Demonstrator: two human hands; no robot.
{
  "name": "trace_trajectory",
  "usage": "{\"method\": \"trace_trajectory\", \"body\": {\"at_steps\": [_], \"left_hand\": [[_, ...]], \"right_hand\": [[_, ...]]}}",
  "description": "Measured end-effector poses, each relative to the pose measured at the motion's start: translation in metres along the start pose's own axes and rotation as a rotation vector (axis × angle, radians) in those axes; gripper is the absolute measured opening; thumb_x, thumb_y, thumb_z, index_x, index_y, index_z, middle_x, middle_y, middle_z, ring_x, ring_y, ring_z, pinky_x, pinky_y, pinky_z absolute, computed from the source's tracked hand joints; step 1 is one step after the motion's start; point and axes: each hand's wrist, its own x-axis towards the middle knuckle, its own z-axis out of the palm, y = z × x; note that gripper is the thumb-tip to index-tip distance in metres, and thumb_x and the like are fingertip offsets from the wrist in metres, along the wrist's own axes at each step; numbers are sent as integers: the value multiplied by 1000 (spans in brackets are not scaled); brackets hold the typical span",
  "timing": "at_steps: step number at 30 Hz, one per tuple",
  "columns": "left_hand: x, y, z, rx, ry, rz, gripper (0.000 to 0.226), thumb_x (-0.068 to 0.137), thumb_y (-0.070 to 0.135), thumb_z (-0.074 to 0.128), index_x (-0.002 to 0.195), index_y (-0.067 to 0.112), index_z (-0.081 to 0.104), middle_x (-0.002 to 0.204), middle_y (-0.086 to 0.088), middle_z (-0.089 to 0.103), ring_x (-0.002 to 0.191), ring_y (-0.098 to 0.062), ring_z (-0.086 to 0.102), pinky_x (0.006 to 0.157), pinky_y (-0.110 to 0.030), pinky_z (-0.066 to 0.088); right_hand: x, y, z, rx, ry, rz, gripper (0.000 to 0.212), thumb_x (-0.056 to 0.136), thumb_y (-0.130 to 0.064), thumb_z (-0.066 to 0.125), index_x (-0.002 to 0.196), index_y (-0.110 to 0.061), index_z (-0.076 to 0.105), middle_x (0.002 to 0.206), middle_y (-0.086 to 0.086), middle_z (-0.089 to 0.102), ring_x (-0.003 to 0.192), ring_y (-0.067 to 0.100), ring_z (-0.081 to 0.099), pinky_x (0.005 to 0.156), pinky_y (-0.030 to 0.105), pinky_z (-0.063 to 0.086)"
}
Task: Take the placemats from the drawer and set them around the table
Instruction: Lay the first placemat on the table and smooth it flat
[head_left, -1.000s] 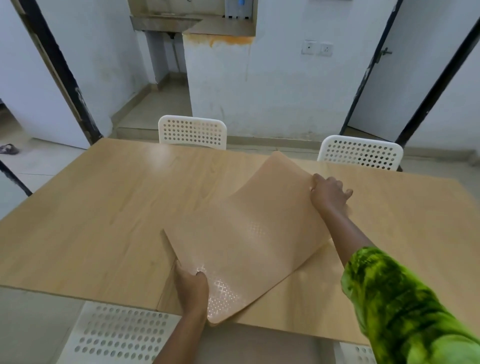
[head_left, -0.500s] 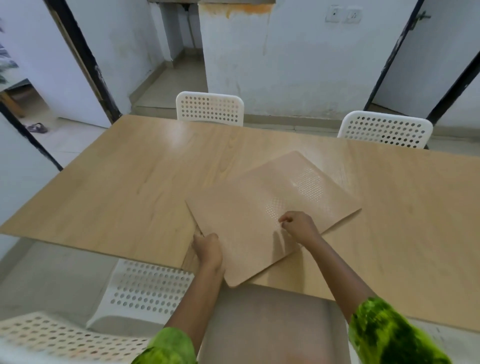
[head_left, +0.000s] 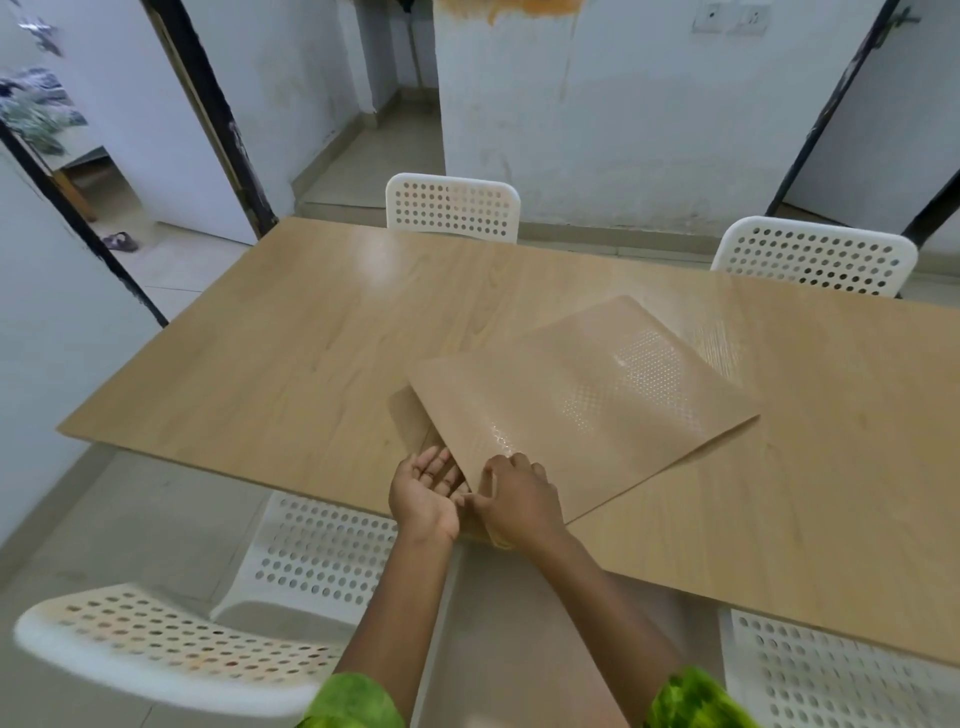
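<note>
Tan placemats (head_left: 582, 410) at table (head_left: 291, 364) near edge

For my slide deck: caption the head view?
Both hands separate stacked placemats at the wooden table's near edge.

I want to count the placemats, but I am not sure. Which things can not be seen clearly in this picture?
- How many placemats are stacked: head view, the top mat covers the rest; only one lower corner shows.
- The left hand fingers: their tips slip under the top mat.
- The drawer: outside the frame.
- The near chair: blurred, cut by the bottom edge.
</note>
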Motion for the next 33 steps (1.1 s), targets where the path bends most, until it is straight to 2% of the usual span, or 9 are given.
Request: {"method": "trace_trajectory", "body": {"at_steps": [11,15,17,19,22,24,26,30,33], "left_hand": [[-3,0,0,46,-6,-18,34,97,25,34,112,0,53,115,-18,57,106,-32,54,92,-49,41],[-7,2,-1,75,-13,0,32,97,23,37,111,1,54,105,-15,60,106,-32,56,89,-48,45],[-8,1,1,144,-27,36,24,95,17,42,107,2,57,101,-12,62,97,-27,60,83,-42,49],[-7,-2,4,418,16,141,21,92,17,46,104,6,59,107,-10,61,96,-24,58,82,-40,50],[3,-7,11,950,41,315,45,88,34,54,126,10,53,138,-10,40,124,-31,41,103,-47,38],[6,-9,22,909,-154,216,53,84,40,58,126,9,51,135,-11,48,121,-30,46,102,-44,39],[13,-12,32,757,-176,69,53,81,34,63,124,5,50,127,-16,57,115,-33,54,98,-45,44],[20,-18,38,663,-124,93,33,85,-9,40,111,-1,57,89,-13,64,76,-27,61,67,-34,51],[10,-19,35,563,-207,124,41,87,-14,35,111,8,60,86,-6,64,74,-20,59,67,-32,51]], "right_hand": [[12,13,-21,309,-148,74,39,84,-30,65,120,-19,60,118,7,62,107,22,58,84,25,41],[12,19,-25,391,-130,79,23,89,-20,58,109,-13,67,111,7,65,103,22,59,87,30,46],[12,21,-26,387,-111,66,20,92,-16,51,97,-10,69,92,5,67,86,18,59,77,30,46],[12,23,-27,376,-86,47,19,93,-15,48,84,-13,65,71,-4,57,65,10,50,62,25,40],[10,24,-26,456,-43,21,28,92,-14,48,65,-19,55,64,-7,50,59,6,44,53,22,34],[6,22,-25,515,-54,14,33,91,-15,49,59,-23,51,62,-7,50,59,7,44,56,23,34],[4,20,-26,574,-115,33,33,92,-19,50,60,-23,55,62,-4,51,58,9,44,56,24,33],[2,40,-42,815,-129,113,26,92,-20,53,69,-19,65,83,4,59,82,18,53,66,27,37],[4,66,-61,858,-31,149,16,90,-21,57,81,-18,68,97,3,63,95,19,55,77,27,39]]}}
